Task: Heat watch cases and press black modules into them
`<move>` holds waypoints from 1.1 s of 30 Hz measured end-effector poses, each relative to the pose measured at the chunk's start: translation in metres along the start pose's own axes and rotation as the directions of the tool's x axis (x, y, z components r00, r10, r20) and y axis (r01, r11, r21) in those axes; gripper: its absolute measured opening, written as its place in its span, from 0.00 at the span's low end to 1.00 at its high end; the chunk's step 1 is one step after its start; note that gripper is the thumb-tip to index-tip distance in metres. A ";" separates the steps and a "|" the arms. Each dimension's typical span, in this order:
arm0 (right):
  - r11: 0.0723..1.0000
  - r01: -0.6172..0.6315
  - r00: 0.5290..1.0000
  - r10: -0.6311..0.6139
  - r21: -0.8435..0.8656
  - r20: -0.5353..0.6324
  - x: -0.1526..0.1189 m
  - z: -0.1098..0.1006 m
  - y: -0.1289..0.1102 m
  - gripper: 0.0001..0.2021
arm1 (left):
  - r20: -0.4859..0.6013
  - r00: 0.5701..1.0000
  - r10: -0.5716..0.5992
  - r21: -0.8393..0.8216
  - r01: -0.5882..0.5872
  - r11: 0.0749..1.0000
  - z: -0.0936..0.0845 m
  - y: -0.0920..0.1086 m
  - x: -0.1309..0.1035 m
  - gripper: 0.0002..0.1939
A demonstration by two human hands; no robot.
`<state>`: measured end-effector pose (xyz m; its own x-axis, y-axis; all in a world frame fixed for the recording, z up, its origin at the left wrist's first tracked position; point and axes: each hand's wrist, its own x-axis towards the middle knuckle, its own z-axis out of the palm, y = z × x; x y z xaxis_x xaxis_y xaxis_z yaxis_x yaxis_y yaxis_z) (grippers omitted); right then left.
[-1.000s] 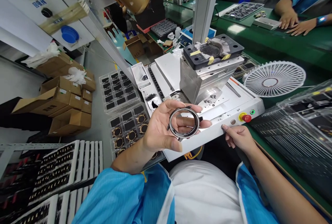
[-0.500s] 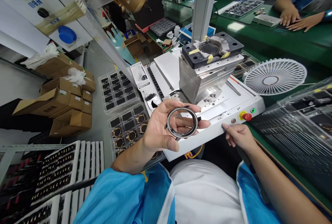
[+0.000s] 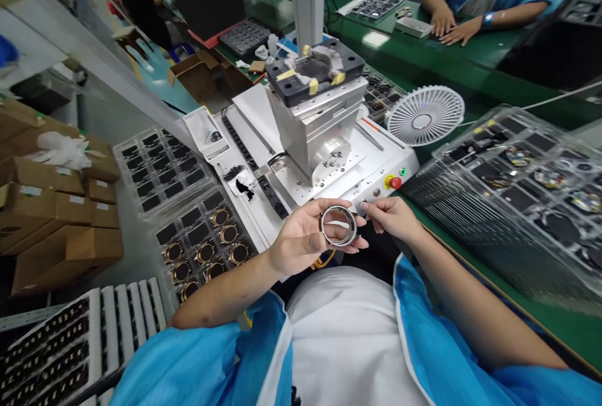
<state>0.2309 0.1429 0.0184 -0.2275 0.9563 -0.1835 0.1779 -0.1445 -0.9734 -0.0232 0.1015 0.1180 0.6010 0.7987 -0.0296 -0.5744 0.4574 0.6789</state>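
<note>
The person's left hand point(image 3: 301, 241) is part-open and turned palm up, its thumb and fingers spread around a dark and silver metal ring-shaped frame point(image 3: 338, 244) and keeping hold of it; the ring is in the air, tilted, its opening facing the wearer, with fingers showing through it, near the front edge of the white flat-topped machine base point(image 3: 371, 167); the right hand point(image 3: 391, 216) is loosely curled, thumb and forefinger tips at the base's front panel, and whether it grips anything I cannot tell.

Just beside those fingertips is a small round metallic button point(image 3: 376, 192); next to it, a red mushroom-shaped button point(image 3: 395, 182) on a yellow surround; behind the ring, on the base, stands a silver metal block point(image 3: 292, 133) carrying a black rectangular fixture point(image 3: 315, 70) marked with yellow tape; to the wearer's left lie gold-rimmed round black discs point(image 3: 205, 253) in a clear compartmented tray; to the right, a white round fan point(image 3: 426, 116) is near the base, over the green worktop point(image 3: 480, 58).
</note>
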 end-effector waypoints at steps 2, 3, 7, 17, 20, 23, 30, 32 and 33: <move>0.998 0.067 0.997 -0.067 0.001 -0.024 -0.015 0.001 -0.021 0.25 | -0.004 0.999 -0.035 0.016 0.035 0.999 -0.003 -0.005 0.001 0.31; 0.989 0.146 0.988 -0.146 0.008 -0.048 -0.023 0.002 -0.032 0.20 | -0.007 0.999 -0.051 0.029 0.052 0.998 -0.005 -0.007 0.001 0.32; 0.719 0.693 0.713 -0.695 -0.054 -0.096 -0.046 0.014 -0.077 0.24 | -0.007 0.998 -0.067 0.047 0.067 0.997 -0.008 -0.013 0.002 0.34; 0.446 0.845 0.485 -0.871 -0.295 0.072 -0.039 0.044 -0.111 0.21 | -0.047 0.998 -0.049 0.038 0.051 0.998 -0.013 -0.018 0.005 0.29; 0.446 0.842 0.483 -0.874 -0.303 0.057 -0.039 0.046 -0.109 0.20 | -0.070 0.997 -0.038 0.053 0.042 0.998 -0.015 -0.020 0.005 0.28; 0.434 0.845 0.468 -0.883 -0.314 0.041 -0.039 0.048 -0.110 0.20 | -0.075 0.996 -0.040 0.062 0.045 0.997 -0.018 -0.021 0.004 0.30; 0.464 0.815 0.493 -0.870 -0.348 -0.007 -0.039 0.051 -0.109 0.19 | -0.195 0.978 -0.076 0.118 0.100 0.988 -0.018 -0.021 0.002 0.37; 0.481 0.805 0.508 -0.861 -0.347 -0.016 -0.039 0.051 -0.108 0.19 | -0.261 0.964 -0.051 0.149 0.093 0.984 -0.016 -0.022 0.002 0.40; 0.488 0.802 0.512 -0.859 -0.344 -0.024 -0.039 0.050 -0.107 0.20 | -0.290 0.957 -0.030 0.165 0.081 0.983 -0.016 -0.023 0.002 0.41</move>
<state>0.1725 0.1083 0.1229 -0.2462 0.6195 0.7454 0.2339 0.7843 -0.5746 -0.0179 0.0990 0.0910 0.4313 0.8636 -0.2610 -0.4242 0.4495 0.7862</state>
